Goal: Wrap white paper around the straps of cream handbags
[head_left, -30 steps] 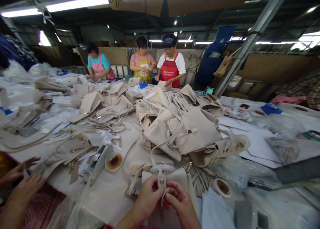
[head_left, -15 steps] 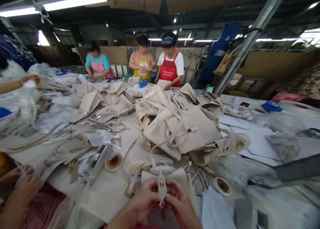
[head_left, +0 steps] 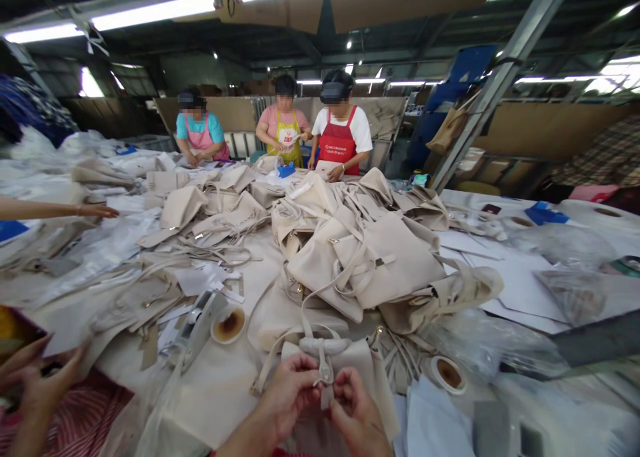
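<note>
A beige handbag [head_left: 363,358] lies at the near edge of the table, its handle rising behind. Down its front hangs a narrow closure strap [head_left: 326,372] with a small metal fitting. My left hand [head_left: 289,396] pinches at the strap's left side, where a thin pale strip seems to loop across it. On the other side my right hand [head_left: 356,407] has thumb and fingers closed by the strap's lower end. Fingers partly cover what each hand grips. Behind the bag rises a large heap of similar beige bags [head_left: 385,247].
Rolls of tape [head_left: 227,324] lie left and right of the bag. White sheets [head_left: 435,414] and clear plastic bags [head_left: 505,340] cover the right side. A co-worker's hands [head_left: 43,384] are at the near left; another arm [head_left: 60,208] reaches in above. Three people stand across the table.
Both hands shifted slightly on the strap; the thin strip that hung below it now lies across it. At the left, a co-worker's raised arm has lowered and extended rightward, without the clear plastic.
</note>
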`<action>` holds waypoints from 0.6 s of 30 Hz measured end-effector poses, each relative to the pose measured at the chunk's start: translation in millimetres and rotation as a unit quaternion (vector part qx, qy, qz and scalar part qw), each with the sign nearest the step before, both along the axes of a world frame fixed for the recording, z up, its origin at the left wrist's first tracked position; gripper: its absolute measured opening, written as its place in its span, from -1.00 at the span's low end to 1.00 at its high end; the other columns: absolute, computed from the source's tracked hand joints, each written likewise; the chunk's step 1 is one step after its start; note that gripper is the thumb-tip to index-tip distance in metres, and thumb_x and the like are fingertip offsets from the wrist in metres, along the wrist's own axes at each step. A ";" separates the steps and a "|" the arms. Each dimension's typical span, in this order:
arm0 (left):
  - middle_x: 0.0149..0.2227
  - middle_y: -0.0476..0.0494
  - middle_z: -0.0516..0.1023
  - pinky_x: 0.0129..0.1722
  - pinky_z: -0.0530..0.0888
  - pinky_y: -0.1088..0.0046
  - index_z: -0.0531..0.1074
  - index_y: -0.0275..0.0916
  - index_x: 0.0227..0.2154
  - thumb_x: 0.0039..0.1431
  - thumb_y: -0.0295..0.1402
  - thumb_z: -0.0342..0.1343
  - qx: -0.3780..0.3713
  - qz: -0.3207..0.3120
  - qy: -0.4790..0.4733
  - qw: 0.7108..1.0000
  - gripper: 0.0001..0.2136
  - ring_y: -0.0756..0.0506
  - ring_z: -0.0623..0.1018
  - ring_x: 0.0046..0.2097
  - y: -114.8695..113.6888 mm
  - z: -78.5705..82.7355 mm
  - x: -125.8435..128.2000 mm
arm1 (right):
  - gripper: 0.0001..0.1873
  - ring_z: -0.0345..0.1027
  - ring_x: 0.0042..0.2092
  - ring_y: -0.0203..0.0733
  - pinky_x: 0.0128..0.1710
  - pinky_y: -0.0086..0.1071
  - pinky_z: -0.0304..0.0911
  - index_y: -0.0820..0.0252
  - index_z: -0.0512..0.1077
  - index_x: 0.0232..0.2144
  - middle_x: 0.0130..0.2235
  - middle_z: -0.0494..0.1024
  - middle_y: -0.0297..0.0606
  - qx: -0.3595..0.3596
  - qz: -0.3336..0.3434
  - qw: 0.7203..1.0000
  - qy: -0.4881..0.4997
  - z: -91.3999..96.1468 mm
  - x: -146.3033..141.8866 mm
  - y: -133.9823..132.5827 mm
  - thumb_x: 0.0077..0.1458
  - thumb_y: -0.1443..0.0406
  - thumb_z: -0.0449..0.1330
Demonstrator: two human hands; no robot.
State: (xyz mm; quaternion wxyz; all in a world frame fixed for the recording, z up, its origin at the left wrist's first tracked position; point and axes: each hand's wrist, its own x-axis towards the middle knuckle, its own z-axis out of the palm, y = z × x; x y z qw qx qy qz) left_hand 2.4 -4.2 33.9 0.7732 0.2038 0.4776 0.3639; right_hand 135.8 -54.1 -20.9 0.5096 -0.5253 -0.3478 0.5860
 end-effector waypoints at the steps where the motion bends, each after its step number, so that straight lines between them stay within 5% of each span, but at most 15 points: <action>1: -0.52 -0.01 0.46 -0.48 0.36 0.56 0.38 -0.26 -0.50 -0.14 -0.45 0.28 0.058 -0.006 0.043 0.997 -0.83 0.05 0.41 -0.50 -2.1 1.2 0.3 | -0.68 0.39 -0.39 -0.16 -0.39 -0.37 0.20 0.07 0.26 -0.42 -0.47 0.51 -0.38 -0.001 -0.008 1.000 -0.020 0.6 1.1 0.0 -0.10 0.17 0.34; 3: -0.45 -0.03 0.44 -0.42 0.36 0.49 0.40 -0.25 -0.46 -0.08 -0.45 0.20 0.214 -0.040 0.161 0.963 -0.91 -0.01 0.43 -0.42 -6.8 3.5 -0.3 | -0.69 0.33 -0.42 -0.20 -0.42 -0.39 0.17 0.07 0.24 -0.49 -0.50 0.44 -0.42 -0.002 -0.014 0.999 -0.052 3.8 4.4 1.2 -0.12 0.18 0.34; 5: -0.37 -0.06 0.43 -0.32 0.35 0.44 0.42 -0.24 -0.44 -0.04 -0.49 0.12 0.356 -0.080 0.271 0.891 -0.94 -0.06 0.44 -0.32 -10.7 4.0 -1.6 | -0.71 0.25 -0.45 -0.23 -0.46 -0.41 0.13 0.07 0.23 -0.52 -0.54 0.36 -0.45 -0.006 -0.014 0.997 -0.077 7.0 7.6 2.4 -0.13 0.20 0.32; 7: -0.34 -0.09 0.42 -0.26 0.34 0.42 0.39 -0.22 -0.47 0.01 -0.52 0.05 0.430 -0.103 0.337 0.831 -0.92 -0.09 0.43 -0.26 -11.8 2.4 -2.1 | -0.77 0.19 -0.47 -0.25 -0.47 -0.41 0.09 0.07 0.24 -0.53 -0.56 0.30 -0.47 -0.002 -0.004 0.994 -0.106 6.2 8.8 2.1 -0.13 0.24 0.27; 9: -0.37 -0.10 0.41 -0.25 0.33 0.39 0.34 -0.20 -0.49 0.09 -0.50 -0.02 0.449 -0.114 0.367 0.807 -0.88 -0.11 0.43 -0.26 -9.3 0.7 -1.1 | -0.85 0.18 -0.46 -0.25 -0.45 -0.40 0.07 0.07 0.24 -0.55 -0.56 0.29 -0.47 0.011 0.031 0.987 -0.157 -0.7 7.8 -1.0 -0.14 0.33 0.19; 14: -0.44 -0.08 0.43 -0.30 0.30 0.37 0.31 -0.18 -0.52 0.12 -0.39 0.01 0.388 -0.086 0.418 0.817 -0.88 -0.13 0.43 -0.33 0.7 3.0 0.4 | -0.79 0.22 -0.43 -0.23 -0.39 -0.38 0.09 0.09 0.22 -0.61 -0.55 0.35 -0.46 -0.010 0.121 0.965 -0.233 -24.5 4.1 -13.2 -0.32 0.47 0.14; 18: -0.52 -0.04 0.48 -0.40 0.31 0.40 0.38 -0.20 -0.50 0.07 -0.18 0.13 0.273 -0.160 0.343 0.885 -0.80 -0.11 0.46 -0.43 -3.4 -3.1 -5.6 | -0.79 0.19 -0.44 -0.26 -0.41 -0.40 0.08 0.09 0.19 -0.62 -0.57 0.30 -0.49 -0.018 0.092 0.974 -0.206 -15.7 6.0 -16.0 -0.30 0.44 0.16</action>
